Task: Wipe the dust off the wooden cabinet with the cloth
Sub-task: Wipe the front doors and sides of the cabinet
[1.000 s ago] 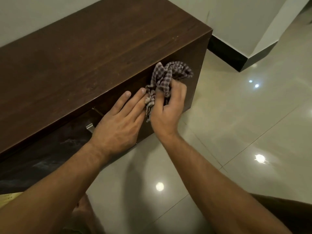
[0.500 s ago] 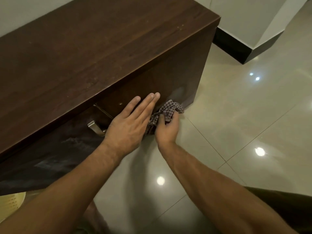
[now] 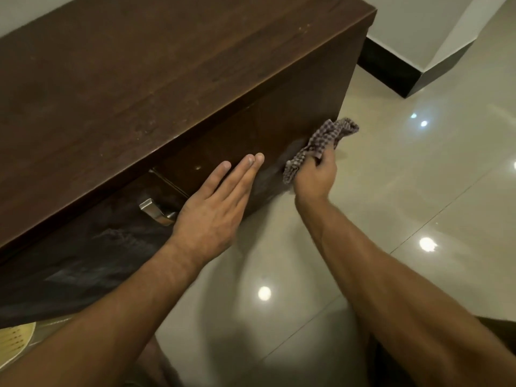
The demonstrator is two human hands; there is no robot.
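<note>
A dark brown wooden cabinet (image 3: 173,74) fills the upper left, its dusty top facing up and its front panel in shade. My right hand (image 3: 314,174) grips a bunched checked cloth (image 3: 324,143) against the front panel's lower right corner, near the floor. My left hand (image 3: 215,202) lies flat on the front panel with its fingers straight and together, just left of the cloth. A metal handle (image 3: 156,210) sticks out of the front beside my left wrist.
Glossy beige floor tiles (image 3: 418,205) with light reflections spread to the right and below. A white wall with a black skirting (image 3: 391,74) runs behind the cabinet's right end. A yellow perforated object (image 3: 14,339) shows at the lower left edge.
My right hand carried the cloth down the front panel from near the top edge to the bottom, then right to the corner. My left hand stayed flat on the panel.
</note>
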